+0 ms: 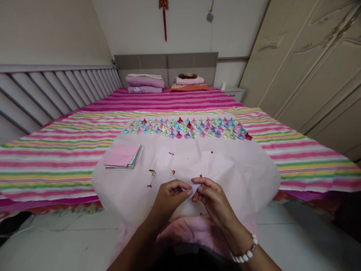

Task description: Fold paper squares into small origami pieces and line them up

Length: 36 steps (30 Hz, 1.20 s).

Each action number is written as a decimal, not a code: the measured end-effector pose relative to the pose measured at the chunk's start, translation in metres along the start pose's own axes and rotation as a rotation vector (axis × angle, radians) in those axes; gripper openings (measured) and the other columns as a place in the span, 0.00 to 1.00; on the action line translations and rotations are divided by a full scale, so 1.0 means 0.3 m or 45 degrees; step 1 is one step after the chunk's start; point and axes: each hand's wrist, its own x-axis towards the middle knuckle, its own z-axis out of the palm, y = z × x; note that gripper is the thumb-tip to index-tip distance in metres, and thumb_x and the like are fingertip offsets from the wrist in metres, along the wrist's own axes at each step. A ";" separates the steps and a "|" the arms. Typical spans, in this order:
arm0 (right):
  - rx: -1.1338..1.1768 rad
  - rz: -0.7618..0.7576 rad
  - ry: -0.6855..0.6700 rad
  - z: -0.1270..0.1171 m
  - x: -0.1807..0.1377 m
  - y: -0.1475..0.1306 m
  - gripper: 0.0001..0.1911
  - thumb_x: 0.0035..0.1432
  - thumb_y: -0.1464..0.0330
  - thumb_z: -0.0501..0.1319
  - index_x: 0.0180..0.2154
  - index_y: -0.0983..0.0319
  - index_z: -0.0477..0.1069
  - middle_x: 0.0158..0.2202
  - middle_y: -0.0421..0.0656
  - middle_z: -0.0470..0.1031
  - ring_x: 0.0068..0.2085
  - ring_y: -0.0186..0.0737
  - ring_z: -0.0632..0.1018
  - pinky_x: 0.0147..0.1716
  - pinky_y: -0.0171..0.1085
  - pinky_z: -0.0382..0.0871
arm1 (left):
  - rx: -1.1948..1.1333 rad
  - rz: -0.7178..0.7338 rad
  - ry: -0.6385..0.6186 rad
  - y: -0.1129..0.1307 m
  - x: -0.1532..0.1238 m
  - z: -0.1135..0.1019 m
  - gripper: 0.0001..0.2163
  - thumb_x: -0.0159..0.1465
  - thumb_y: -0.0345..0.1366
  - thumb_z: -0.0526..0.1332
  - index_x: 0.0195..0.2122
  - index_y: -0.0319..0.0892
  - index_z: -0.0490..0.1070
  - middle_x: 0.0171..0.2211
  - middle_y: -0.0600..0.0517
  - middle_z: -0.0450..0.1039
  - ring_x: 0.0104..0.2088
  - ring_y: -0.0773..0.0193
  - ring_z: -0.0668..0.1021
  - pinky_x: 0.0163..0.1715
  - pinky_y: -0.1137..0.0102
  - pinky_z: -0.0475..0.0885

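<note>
A small piece of folded lilac paper [194, 189] is pinched between my two hands, low over the pale pink sheet [225, 169]. My left hand [173, 194] grips its left side with thumb and fingertips. On the other side, my right hand [211, 194] holds it between thumb and fingers, and a beaded bracelet [245, 256] circles that wrist. The paper's lower part is partly hidden by the fingers. Ahead on the sheet lie rows of folded paper pieces [187, 128] in many colours. To the left rests a stack of square paper [121, 156], pink on top.
Small dark red and green scraps [152, 172] are scattered on the sheet near my hands. Beneath is a bed with a striped cover [56, 146]. Folded bedding [145, 82] sits by the headboard [194, 62]. A wardrobe [318, 64] stands at right.
</note>
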 end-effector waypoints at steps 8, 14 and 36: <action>-0.252 -0.022 0.046 -0.006 0.010 0.019 0.10 0.43 0.65 0.72 0.26 0.63 0.76 0.19 0.38 0.74 0.21 0.30 0.70 0.24 0.31 0.60 | 0.079 0.068 0.055 -0.005 -0.012 0.006 0.10 0.49 0.34 0.69 0.32 0.39 0.75 0.26 0.52 0.75 0.26 0.67 0.75 0.28 0.72 0.68; -0.327 -0.114 0.088 0.002 0.011 0.009 0.10 0.43 0.64 0.71 0.22 0.62 0.75 0.17 0.37 0.71 0.21 0.29 0.68 0.24 0.31 0.59 | -0.151 -0.175 0.057 0.004 -0.014 0.018 0.13 0.46 0.38 0.72 0.32 0.38 0.76 0.25 0.52 0.76 0.27 0.66 0.76 0.30 0.72 0.69; -0.345 -0.182 0.246 0.002 0.010 0.014 0.08 0.47 0.62 0.68 0.26 0.61 0.77 0.18 0.37 0.68 0.24 0.34 0.66 0.30 0.36 0.61 | -0.154 -0.184 0.067 -0.024 -0.010 0.029 0.10 0.52 0.42 0.68 0.25 0.39 0.75 0.23 0.54 0.72 0.28 0.67 0.71 0.32 0.73 0.66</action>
